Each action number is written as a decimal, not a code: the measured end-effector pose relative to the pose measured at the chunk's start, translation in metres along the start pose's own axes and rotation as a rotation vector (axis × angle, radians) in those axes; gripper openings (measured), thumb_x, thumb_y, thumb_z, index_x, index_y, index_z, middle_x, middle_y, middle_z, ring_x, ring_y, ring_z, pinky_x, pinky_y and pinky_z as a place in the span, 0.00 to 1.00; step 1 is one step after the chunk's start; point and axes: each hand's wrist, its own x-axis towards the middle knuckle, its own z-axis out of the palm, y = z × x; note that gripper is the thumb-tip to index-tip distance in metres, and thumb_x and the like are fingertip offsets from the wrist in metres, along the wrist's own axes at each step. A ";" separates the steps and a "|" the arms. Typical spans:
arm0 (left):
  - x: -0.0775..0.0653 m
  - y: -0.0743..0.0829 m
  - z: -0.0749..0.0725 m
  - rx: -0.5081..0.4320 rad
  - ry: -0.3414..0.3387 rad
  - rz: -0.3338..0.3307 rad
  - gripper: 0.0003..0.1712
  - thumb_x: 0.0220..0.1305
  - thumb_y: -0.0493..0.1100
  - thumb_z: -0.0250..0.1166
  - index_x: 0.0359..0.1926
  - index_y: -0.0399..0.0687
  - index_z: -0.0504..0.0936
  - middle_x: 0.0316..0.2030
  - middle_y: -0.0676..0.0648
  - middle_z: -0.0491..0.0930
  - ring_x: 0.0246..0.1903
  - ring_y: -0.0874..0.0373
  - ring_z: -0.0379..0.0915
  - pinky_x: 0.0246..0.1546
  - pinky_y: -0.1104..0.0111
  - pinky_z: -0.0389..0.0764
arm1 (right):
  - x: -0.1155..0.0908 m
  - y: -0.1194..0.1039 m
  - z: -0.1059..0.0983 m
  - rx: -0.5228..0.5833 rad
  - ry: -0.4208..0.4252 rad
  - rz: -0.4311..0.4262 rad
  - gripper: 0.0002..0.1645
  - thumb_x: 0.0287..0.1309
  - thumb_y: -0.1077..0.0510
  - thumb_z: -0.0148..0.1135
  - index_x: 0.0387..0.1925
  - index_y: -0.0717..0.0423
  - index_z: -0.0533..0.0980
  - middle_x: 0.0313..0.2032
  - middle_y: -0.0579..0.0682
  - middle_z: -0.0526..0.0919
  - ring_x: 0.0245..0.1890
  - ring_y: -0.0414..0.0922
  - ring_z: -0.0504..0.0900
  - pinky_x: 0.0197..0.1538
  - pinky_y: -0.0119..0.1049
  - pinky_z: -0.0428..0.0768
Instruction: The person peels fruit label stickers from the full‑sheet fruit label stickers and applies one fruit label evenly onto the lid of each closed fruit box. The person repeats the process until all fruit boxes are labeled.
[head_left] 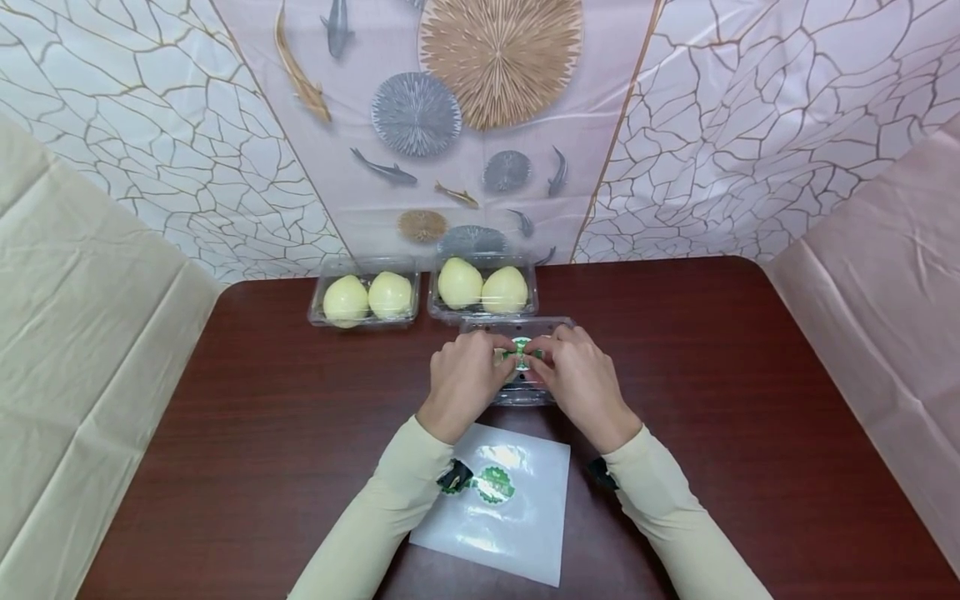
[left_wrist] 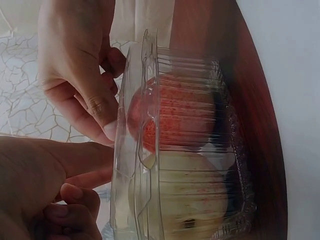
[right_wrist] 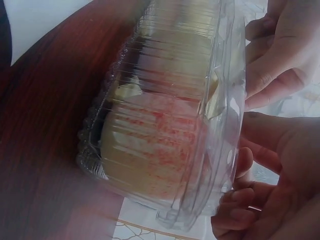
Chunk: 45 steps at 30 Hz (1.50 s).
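A clear plastic fruit box (head_left: pixel 517 396) stands closed on the table, with a round green-and-white sticker (head_left: pixel 521 354) at the middle of its lid. My left hand (head_left: pixel 462 375) pinches the sticker's left side between thumb and forefinger. From the right, my right hand (head_left: pixel 585 379) pinches the other side, fingertips close to the left ones and right at the lid. Through the box wall show a red-blushed, peach-like fruit (left_wrist: pixel 172 112) and a paler one (left_wrist: pixel 182 192). The fingertips cover parts of the sticker.
Behind stand two clear boxes, the left box (head_left: pixel 363 321) and the right box (head_left: pixel 483 315), each with two pale yellow fruits. A glossy white sticker sheet (head_left: pixel 517 517) bearing green round stickers lies in front, partly under the left forearm. Patterned cloth (head_left: pixel 480 183) hangs behind the table (head_left: pixel 712 400).
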 end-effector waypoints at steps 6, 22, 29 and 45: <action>0.001 0.001 -0.001 0.001 -0.009 -0.006 0.09 0.67 0.55 0.74 0.44 0.63 0.95 0.31 0.52 0.89 0.17 0.59 0.74 0.13 0.65 0.69 | 0.000 0.000 -0.001 0.016 0.001 0.024 0.06 0.62 0.58 0.77 0.42 0.51 0.91 0.30 0.48 0.80 0.34 0.47 0.76 0.26 0.43 0.78; 0.001 0.003 -0.003 -0.015 -0.029 -0.010 0.11 0.69 0.53 0.73 0.48 0.60 0.94 0.30 0.51 0.88 0.17 0.57 0.73 0.14 0.63 0.69 | -0.003 0.003 -0.002 0.051 0.029 0.066 0.08 0.63 0.61 0.75 0.44 0.55 0.90 0.36 0.52 0.85 0.35 0.48 0.77 0.29 0.45 0.81; -0.010 0.004 -0.003 0.028 0.030 0.018 0.08 0.70 0.49 0.71 0.46 0.62 0.94 0.39 0.53 0.90 0.16 0.57 0.73 0.13 0.64 0.68 | -0.008 0.004 -0.003 -0.014 0.042 0.024 0.06 0.65 0.59 0.75 0.43 0.53 0.91 0.33 0.51 0.82 0.34 0.49 0.75 0.31 0.49 0.83; -0.027 0.003 -0.011 0.093 0.085 0.060 0.09 0.71 0.52 0.70 0.44 0.59 0.95 0.34 0.49 0.90 0.12 0.56 0.70 0.09 0.66 0.62 | -0.018 0.005 -0.013 -0.036 0.033 0.013 0.10 0.65 0.58 0.75 0.46 0.55 0.91 0.30 0.51 0.79 0.31 0.48 0.72 0.26 0.44 0.78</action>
